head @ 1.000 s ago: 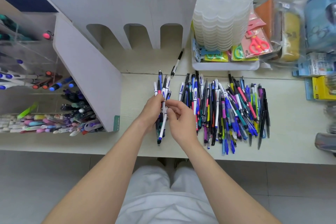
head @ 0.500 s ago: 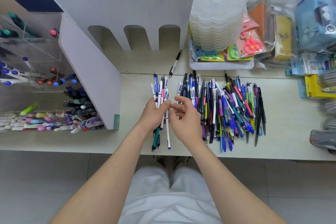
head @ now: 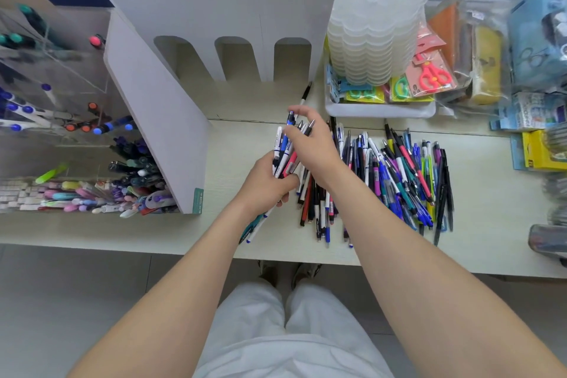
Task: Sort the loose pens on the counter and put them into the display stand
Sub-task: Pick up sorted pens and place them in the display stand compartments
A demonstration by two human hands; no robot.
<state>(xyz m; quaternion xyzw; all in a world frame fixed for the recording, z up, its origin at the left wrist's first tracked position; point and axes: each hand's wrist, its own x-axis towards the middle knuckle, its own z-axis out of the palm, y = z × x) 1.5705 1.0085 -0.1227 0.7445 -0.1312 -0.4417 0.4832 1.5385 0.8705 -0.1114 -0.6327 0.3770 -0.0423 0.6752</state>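
My left hand [head: 266, 184] grips a bundle of pens [head: 283, 152] held slanted above the counter, white and blue barrels with a pink one among them. My right hand [head: 310, 144] lies over the top of that bundle, fingers curled on the pens' upper ends. A broad pile of loose pens [head: 395, 181] is spread on the pale counter [head: 233, 144] to the right of both hands. One black pen [head: 304, 96] lies apart, farther back. The white display stand [head: 159, 110] with an angled side panel stands at the left, its clear compartments holding markers and pens [head: 129, 159].
A tall white organiser with three arched openings [head: 233, 58] stands at the back. A stack of clear flower-shaped trays [head: 377, 18] sits in a white tray [head: 380, 110] with packaged scissors [head: 432, 75]. Packaged goods crowd the right edge. The counter's front edge runs just below the pens.
The bundle in my left hand has grown and lifted. My right hand moved up from the bundle's middle onto its top ends. The view shifted slightly closer.
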